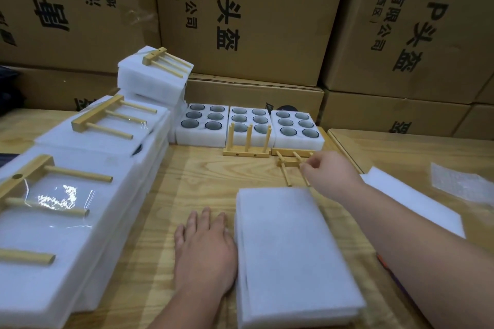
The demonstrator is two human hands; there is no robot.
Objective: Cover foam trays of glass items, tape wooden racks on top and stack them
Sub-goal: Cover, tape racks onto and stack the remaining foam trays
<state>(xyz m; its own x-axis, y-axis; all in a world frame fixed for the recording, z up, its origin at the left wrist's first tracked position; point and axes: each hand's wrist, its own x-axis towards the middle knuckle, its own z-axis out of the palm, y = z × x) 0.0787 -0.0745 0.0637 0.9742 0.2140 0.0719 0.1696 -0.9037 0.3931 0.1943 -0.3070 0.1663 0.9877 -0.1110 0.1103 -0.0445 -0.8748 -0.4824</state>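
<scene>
A covered white foam tray lies on the wooden table in front of me. My left hand rests flat on the table against its left edge, fingers straight. My right hand reaches past the tray's far edge and pinches a peg of a small wooden rack lying on the table. Another wooden rack stands upright behind it. Three open foam trays of glass items sit in a row at the back. Stacked covered trays with taped racks line the left.
Large cardboard boxes wall off the back of the table. A loose foam sheet and a clear plastic piece lie at the right. A taller stack of foam trays with a rack on top stands at the back left.
</scene>
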